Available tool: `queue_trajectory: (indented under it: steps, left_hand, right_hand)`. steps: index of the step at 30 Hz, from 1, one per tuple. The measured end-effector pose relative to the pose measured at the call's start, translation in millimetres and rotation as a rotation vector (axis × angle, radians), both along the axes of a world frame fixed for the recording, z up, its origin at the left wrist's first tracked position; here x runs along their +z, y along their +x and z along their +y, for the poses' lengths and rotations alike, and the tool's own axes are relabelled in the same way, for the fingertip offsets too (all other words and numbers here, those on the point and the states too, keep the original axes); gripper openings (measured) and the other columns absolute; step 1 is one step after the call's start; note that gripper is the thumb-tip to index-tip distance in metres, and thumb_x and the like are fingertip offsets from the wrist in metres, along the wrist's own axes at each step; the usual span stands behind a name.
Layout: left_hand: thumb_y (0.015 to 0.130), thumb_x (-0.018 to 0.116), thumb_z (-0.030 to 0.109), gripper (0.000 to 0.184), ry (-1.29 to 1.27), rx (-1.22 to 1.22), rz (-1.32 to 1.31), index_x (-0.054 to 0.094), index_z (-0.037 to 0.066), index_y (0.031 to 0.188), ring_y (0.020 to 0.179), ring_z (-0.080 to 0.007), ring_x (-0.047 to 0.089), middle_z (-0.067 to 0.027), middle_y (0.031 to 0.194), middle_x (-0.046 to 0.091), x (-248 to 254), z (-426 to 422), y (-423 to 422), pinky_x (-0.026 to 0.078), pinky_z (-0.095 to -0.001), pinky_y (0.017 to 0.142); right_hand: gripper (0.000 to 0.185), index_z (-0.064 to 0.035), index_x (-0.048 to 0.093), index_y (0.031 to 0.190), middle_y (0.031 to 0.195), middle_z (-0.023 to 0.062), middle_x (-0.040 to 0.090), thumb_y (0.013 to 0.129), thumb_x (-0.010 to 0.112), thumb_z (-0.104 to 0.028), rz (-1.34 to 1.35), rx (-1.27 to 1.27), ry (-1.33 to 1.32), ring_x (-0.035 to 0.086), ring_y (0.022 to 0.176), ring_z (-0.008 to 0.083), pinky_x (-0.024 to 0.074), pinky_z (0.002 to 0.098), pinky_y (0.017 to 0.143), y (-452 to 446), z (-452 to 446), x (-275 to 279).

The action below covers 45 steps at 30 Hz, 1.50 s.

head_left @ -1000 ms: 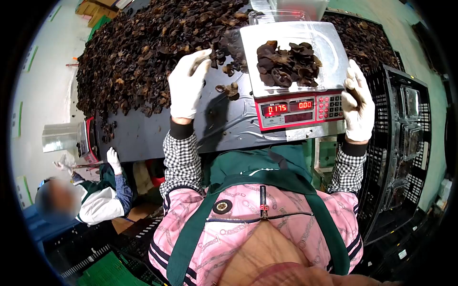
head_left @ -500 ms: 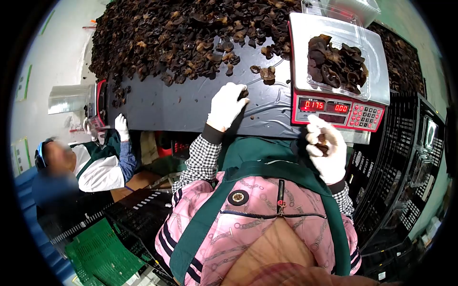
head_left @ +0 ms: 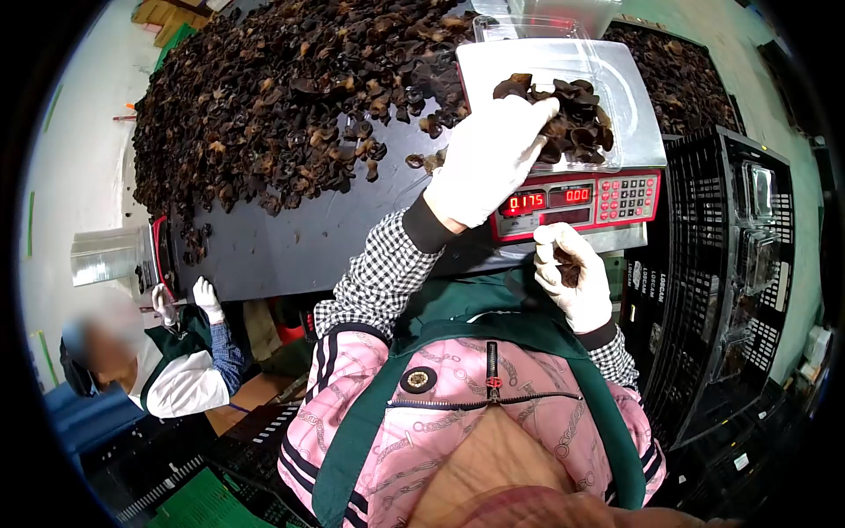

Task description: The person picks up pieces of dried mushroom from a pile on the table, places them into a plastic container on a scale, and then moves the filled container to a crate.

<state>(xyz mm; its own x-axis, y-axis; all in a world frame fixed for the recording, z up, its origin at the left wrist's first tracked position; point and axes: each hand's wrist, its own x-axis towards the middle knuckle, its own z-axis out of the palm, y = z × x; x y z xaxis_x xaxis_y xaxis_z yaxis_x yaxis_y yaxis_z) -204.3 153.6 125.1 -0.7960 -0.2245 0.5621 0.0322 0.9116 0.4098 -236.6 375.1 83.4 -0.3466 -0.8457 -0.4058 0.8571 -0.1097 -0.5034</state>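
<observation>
Dark wood ear mushrooms [head_left: 578, 130] fill a clear plastic tray [head_left: 607, 84] on the digital scale [head_left: 645, 132]. My left hand [head_left: 493, 158], in a white glove, reaches over the scale's left side. Its thumb and fingers close on wood ear at the tray's left edge; the back of the hand hides part of the grip. My gloved right hand [head_left: 572, 277] is curled palm up below the scale's front, holding a few dark wood ear pieces. The red display [head_left: 525, 202] reads 0.175.
A broad heap of wood ear [head_left: 290, 97] covers the dark table [head_left: 273, 255]. Black crates [head_left: 704, 290] stand at the right, with clear trays [head_left: 761, 194] on them. Another person [head_left: 189, 361] works at the left beside a second scale [head_left: 160, 255].
My left hand has moved from above the table, where it held a small dark piece, to the tray on the scale. My right hand still holds its pieces. The view has shifted.
</observation>
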Motion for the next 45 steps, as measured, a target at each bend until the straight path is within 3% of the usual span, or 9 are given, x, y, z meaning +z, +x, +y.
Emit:
queue_trajectory:
  steps: [4, 13, 21, 26, 27, 30, 34, 37, 45]
  left_hand:
    - [0.090, 0.070, 0.002, 0.039, 0.228, 0.068, -0.011, 0.067, 0.010, 0.128, 0.094, -0.0160, 0.068, -0.0077, 0.104, 0.070, 10, -11, 8, 0.057, -0.0298, 0.080]
    - [0.086, 0.076, 0.025, 0.040, -0.075, -0.027, -0.146, 0.070, 0.007, 0.121, 0.117, -0.0284, 0.059, -0.0087, 0.118, 0.071, -11, -22, 0, 0.040, -0.0418, 0.105]
    - [0.092, 0.069, 0.008, 0.022, 0.322, 0.257, 0.053, 0.075, 0.004, 0.113, 0.096, -0.0186, 0.071, -0.0088, 0.113, 0.075, -18, -77, 49, 0.056, -0.0294, 0.087]
    - [0.088, 0.073, 0.022, 0.019, -0.171, 0.179, -0.368, 0.075, 0.008, 0.101, 0.091, -0.0277, 0.068, -0.0100, 0.100, 0.072, -72, -86, 99, 0.056, -0.0358, 0.081]
    - [0.086, 0.074, 0.022, 0.022, 0.090, 0.155, -0.387, 0.074, 0.007, 0.101, 0.095, -0.0285, 0.066, -0.0097, 0.098, 0.071, -63, -67, 97, 0.054, -0.0377, 0.084]
    - [0.090, 0.070, 0.015, 0.025, 0.014, 0.247, -0.370, 0.070, 0.004, 0.112, 0.095, -0.0287, 0.067, -0.0114, 0.100, 0.071, -97, -56, 99, 0.053, -0.0354, 0.086]
    - [0.099, 0.061, 0.010, 0.021, 0.876, 0.262, -0.173, 0.067, -0.001, 0.116, 0.095, -0.0155, 0.069, -0.0082, 0.111, 0.074, -93, -61, 107, 0.053, -0.0263, 0.084]
    - [0.100, 0.062, 0.013, 0.023, 1.172, 0.200, -0.171, 0.067, 0.000, 0.119, 0.082, -0.0081, 0.061, -0.0038, 0.098, 0.070, -75, -64, 111, 0.050, -0.0229, 0.075]
    - [0.101, 0.062, 0.015, 0.025, 1.272, 0.161, -0.047, 0.066, 0.000, 0.119, 0.079, -0.0069, 0.060, -0.0032, 0.095, 0.070, -62, -53, 108, 0.048, -0.0219, 0.072]
  right_hand:
    - [0.029, 0.0026, 0.063, 0.115, 0.084, 0.0037, 0.058, 0.102, 0.054, -0.023, -0.050, -0.072, -0.025, 0.048, 0.063, 0.0090, 0.0369, 0.0218, 0.056, -10, 8, -7]
    - [0.027, 0.0040, 0.066, 0.109, 0.078, 0.0063, 0.062, 0.102, 0.054, -0.019, 0.074, -0.202, 0.021, 0.048, 0.056, 0.0113, 0.0371, 0.0241, 0.051, -39, 7, -5]
    - [0.026, 0.0041, 0.065, 0.110, 0.079, 0.0073, 0.062, 0.102, 0.054, -0.019, 0.057, -0.187, 0.025, 0.050, 0.056, 0.0123, 0.0373, 0.0227, 0.048, -32, 9, -14]
    - [0.026, 0.0043, 0.065, 0.110, 0.080, 0.0069, 0.062, 0.101, 0.055, -0.018, -0.020, -0.075, 0.076, 0.050, 0.058, 0.0112, 0.0369, 0.0218, 0.051, -22, 0, -22]
    - [0.026, 0.0042, 0.066, 0.110, 0.081, 0.0060, 0.062, 0.100, 0.056, -0.018, -0.022, -0.027, 0.064, 0.050, 0.059, 0.0103, 0.0373, 0.0213, 0.052, -20, -2, -21]
    - [0.027, 0.0041, 0.066, 0.108, 0.081, 0.0045, 0.061, 0.100, 0.058, -0.020, 0.034, 0.008, 0.091, 0.050, 0.061, 0.0087, 0.0370, 0.0200, 0.053, -10, -11, -11]
    - [0.027, 0.0046, 0.066, 0.108, 0.082, 0.0048, 0.062, 0.100, 0.058, -0.021, 0.031, 0.017, 0.078, 0.052, 0.062, 0.0083, 0.0378, 0.0193, 0.054, -4, -13, -11]
    - [0.028, 0.0049, 0.066, 0.109, 0.082, 0.0050, 0.062, 0.100, 0.058, -0.021, 0.000, 0.006, 0.093, 0.052, 0.062, 0.0083, 0.0382, 0.0191, 0.054, 0, -16, -17]
    - [0.029, 0.0057, 0.066, 0.110, 0.082, 0.0051, 0.063, 0.101, 0.058, -0.020, 0.009, 0.028, 0.088, 0.052, 0.062, 0.0070, 0.0379, 0.0178, 0.053, 4, -20, -16]
